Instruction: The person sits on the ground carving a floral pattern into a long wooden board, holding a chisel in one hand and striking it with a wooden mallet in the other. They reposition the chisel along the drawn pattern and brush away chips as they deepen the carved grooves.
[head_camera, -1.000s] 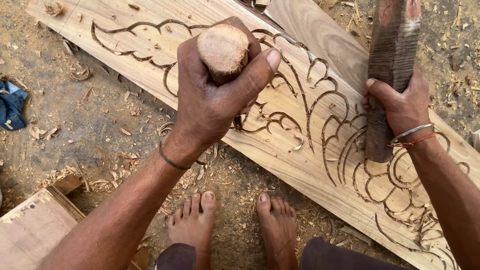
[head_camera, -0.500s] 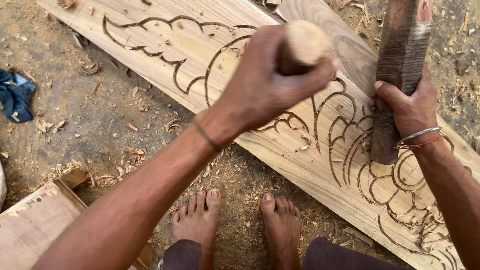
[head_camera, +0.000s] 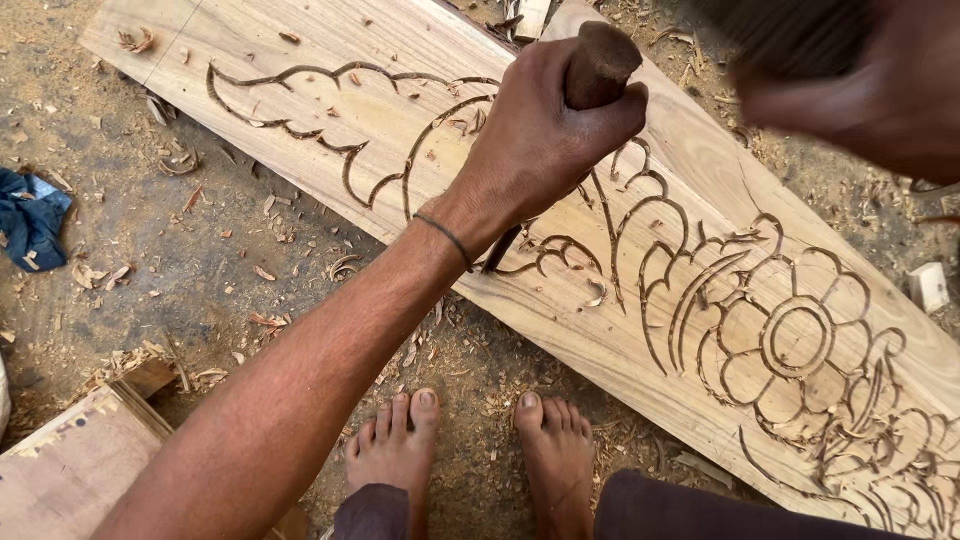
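Note:
A long pale wooden plank (head_camera: 330, 60) lies slantwise on the dirt, cut with curling leaf lines and a flower (head_camera: 800, 340). My left hand (head_camera: 535, 145) is closed around the round wooden handle of a chisel (head_camera: 600, 65). The chisel's blade slants down under the wrist to the carved lines near the plank's middle. My right hand (head_camera: 885, 100) is at the top right, close to the camera and blurred. It grips a dark wooden mallet (head_camera: 795, 30) held above the plank.
My bare feet (head_camera: 395, 450) (head_camera: 555, 460) stand on the dirt beside the plank's near edge. Wood chips litter the ground. A blue cloth (head_camera: 30, 225) lies at the left, a wooden board (head_camera: 70, 470) at the bottom left, and a small wood block (head_camera: 928, 285) at the right.
My left hand has shifted the chisel rightward along the carving and set it down. My right hand with the mallet has lifted from beside the plank towards the camera and is now blurred.

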